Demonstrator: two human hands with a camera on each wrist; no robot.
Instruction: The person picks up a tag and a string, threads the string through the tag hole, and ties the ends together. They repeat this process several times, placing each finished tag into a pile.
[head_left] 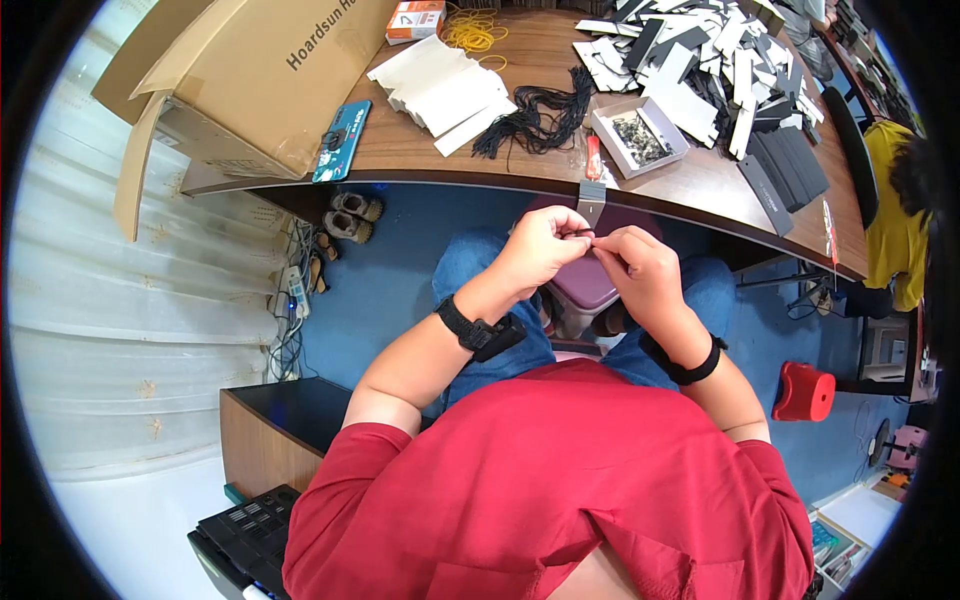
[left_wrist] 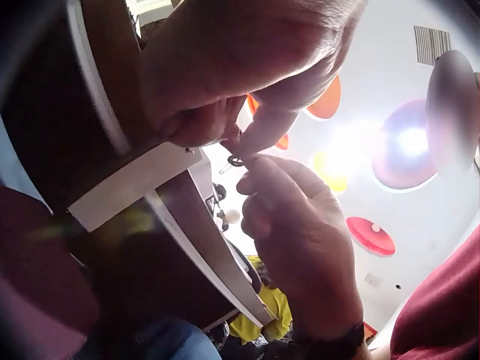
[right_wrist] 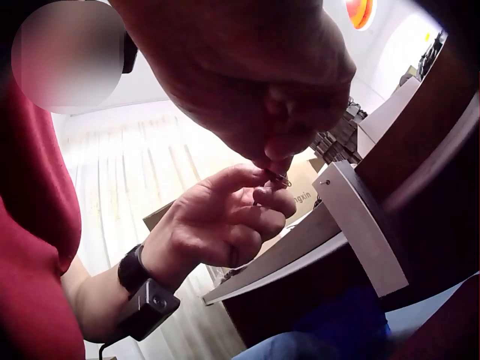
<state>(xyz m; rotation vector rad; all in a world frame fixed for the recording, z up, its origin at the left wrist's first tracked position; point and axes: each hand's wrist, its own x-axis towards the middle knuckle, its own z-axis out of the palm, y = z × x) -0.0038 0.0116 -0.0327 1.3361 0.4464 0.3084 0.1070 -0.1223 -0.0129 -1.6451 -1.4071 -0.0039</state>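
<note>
In front of the desk edge, my left hand (head_left: pixel 545 248) and my right hand (head_left: pixel 640 268) meet fingertip to fingertip. Between thumbs and forefingers they pinch a small looped wire pin (right_wrist: pixel 284 181), with something dark and thin beside it; the fingers cover most of both. In the left wrist view the pin (left_wrist: pixel 235 160) shows as a dark little loop. Just beyond the hands, a grey tag strip (head_left: pixel 592 198) juts over the desk edge, a small hole near one end, apart from the fingers.
On the desk (head_left: pixel 400 165) are a cardboard box (head_left: pixel 270 90), a phone-like blue pack (head_left: pixel 342 140), white strips (head_left: pixel 440 85), black cords (head_left: pixel 540 115), a small box of tiny pieces (head_left: pixel 640 140) and a pile of tags (head_left: pixel 700 60). A red stool (head_left: pixel 803 392) stands right.
</note>
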